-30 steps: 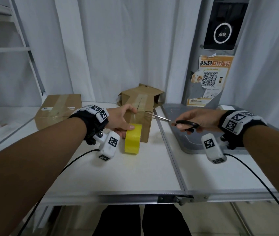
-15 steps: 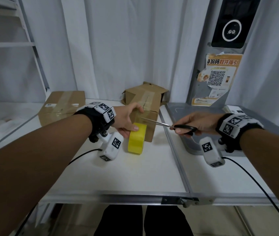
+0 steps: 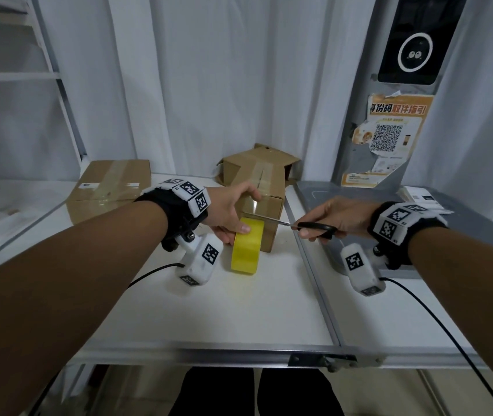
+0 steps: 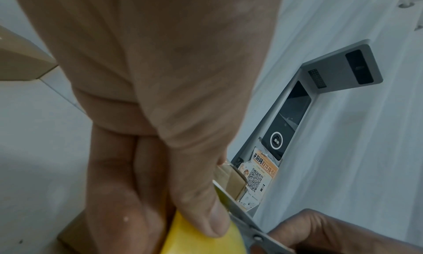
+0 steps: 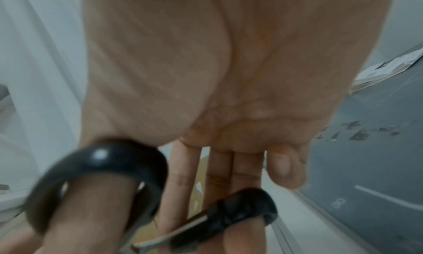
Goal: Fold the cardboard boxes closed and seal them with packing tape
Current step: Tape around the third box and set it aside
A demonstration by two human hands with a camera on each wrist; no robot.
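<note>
The cardboard box (image 3: 264, 193) stands near the back of the white table (image 3: 239, 310), against the curtain, its top seam covered by clear tape and a rear flap sticking up. The yellow tape roll (image 3: 246, 246) stands on edge against the box's near face. The left hand (image 3: 230, 210) grips the roll, thumb pressed on its rim and fingers curled over the box's front top edge; the left wrist view shows the thumb (image 4: 206, 212) lying on the yellow roll just beside the blades. The right hand (image 3: 333, 219) grasps the black-handled scissors (image 3: 296, 225), thumb and a finger through the loops, as the right wrist view confirms. Compared with a second ago, the scissor tips have come closer in to the left: then they hung off the box's right side, now they reach across its front face, just above the roll and close to the left thumb. The roll and box have stayed put. A second, taped cardboard box (image 3: 110, 187) lies well apart at the table's left, and a grey scale platform (image 3: 329, 193) sits to the right.
</note>
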